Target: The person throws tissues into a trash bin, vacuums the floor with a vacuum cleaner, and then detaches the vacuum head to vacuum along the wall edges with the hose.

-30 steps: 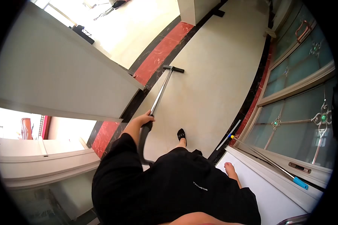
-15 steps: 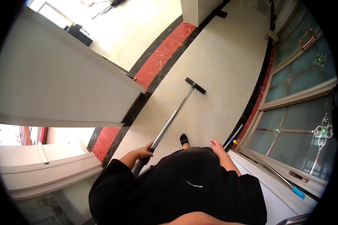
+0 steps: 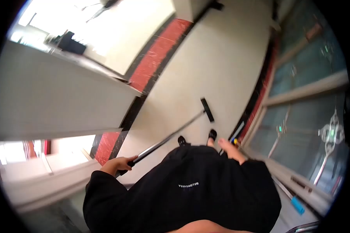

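My left hand (image 3: 124, 163) is closed around the black grip of a vacuum cleaner wand (image 3: 167, 138), out to the left of my body. The wand's chrome tube slants up and right to a narrow black floor head (image 3: 207, 110), which lies on the pale tiles ahead of my feet. My right hand (image 3: 228, 147) hangs at my right side with nothing visible in it; its fingers look loosely extended, though blurred. Close beside it is a pole with a yellow joint (image 3: 236, 141) and a blue end (image 3: 298, 205), leaning by the glass doors.
Glass-panelled doors (image 3: 299, 136) line the right side. A pale partition (image 3: 66, 93) juts in from the left. A red and black stone border (image 3: 155, 54) crosses the floor toward a bright room, where a dark object (image 3: 72, 44) stands. My shoes (image 3: 212, 134) are below the floor head.
The floor head has come nearer to my feet, shifted slightly right and turned. My left hand has moved left and the wand lies at a flatter slant. Both shoes now show.
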The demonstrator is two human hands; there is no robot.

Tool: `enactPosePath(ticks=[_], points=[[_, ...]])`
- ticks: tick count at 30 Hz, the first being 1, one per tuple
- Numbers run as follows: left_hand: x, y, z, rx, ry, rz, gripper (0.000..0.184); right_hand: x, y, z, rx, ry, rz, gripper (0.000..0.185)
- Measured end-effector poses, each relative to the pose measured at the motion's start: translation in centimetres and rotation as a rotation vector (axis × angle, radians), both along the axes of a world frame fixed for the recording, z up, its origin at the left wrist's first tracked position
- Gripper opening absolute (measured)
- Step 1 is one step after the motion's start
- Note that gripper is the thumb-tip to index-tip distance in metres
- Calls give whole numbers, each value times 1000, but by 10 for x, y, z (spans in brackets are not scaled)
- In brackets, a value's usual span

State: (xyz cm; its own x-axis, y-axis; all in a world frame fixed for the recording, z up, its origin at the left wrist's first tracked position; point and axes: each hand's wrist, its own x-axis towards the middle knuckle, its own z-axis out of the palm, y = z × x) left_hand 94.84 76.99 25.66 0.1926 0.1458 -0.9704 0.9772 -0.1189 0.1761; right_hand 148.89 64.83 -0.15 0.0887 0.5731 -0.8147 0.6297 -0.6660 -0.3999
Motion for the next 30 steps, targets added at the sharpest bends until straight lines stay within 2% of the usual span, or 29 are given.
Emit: enactPosePath(ticks=[1, 2, 3, 4, 5, 8, 10, 11, 14, 16, 20, 23, 25, 26, 27, 28, 30], points=[[21, 15, 3, 11, -33, -14, 87, 11, -1, -18, 82, 57, 10, 43], [40, 33, 2, 17, 23, -87, 88, 12, 5, 20, 160, 42, -115, 40], [65, 50, 7, 9, 55, -93, 88, 22, 12, 34, 101, 62, -101, 39], [70, 63, -6, 31, 16, -105, 89, 30, -1, -2, 194, -4, -156, 39], [127, 80, 34, 74, 88, -251, 89, 36, 4, 29, 145, 1, -246, 38], [146, 121, -2, 130, -84, -290, 88, 50, -14, 24, 124, 22, -456, 37], [180, 147, -19, 143, -158, -358, 87, 53, -30, 19, 72, 22, -486, 37], [214, 154, -9, 132, -123, -352, 88, 58, -40, 16, 66, 23, -491, 37], [289, 173, -3, 145, -108, -402, 85, 72, -63, 22, -2, -87, -282, 33], [333, 173, -5, 139, -115, -407, 85, 82, -74, 15, 1, -60, -312, 32], [395, 149, -49, 125, -322, -285, 88, 107, -91, 8, 27, -64, -344, 31], [440, 127, -86, 89, -320, -147, 89, 122, -86, 26, 85, -41, -350, 29], [450, 115, -130, 220, -386, -207, 90, 132, -82, 29, 161, -132, -351, 28], [453, 109, -133, 153, -357, -150, 91, 135, -79, 31, 158, -106, -367, 28], [453, 102, -135, 90, -327, -86, 92, 138, -82, 23, 164, -112, -358, 28], [440, 97, -158, 183, -431, -88, 92, 142, -86, 3, 209, -66, -379, 28], [406, 94, -175, 175, -475, 70, 85, 147, -86, -33, 330, 48, -458, 24]])
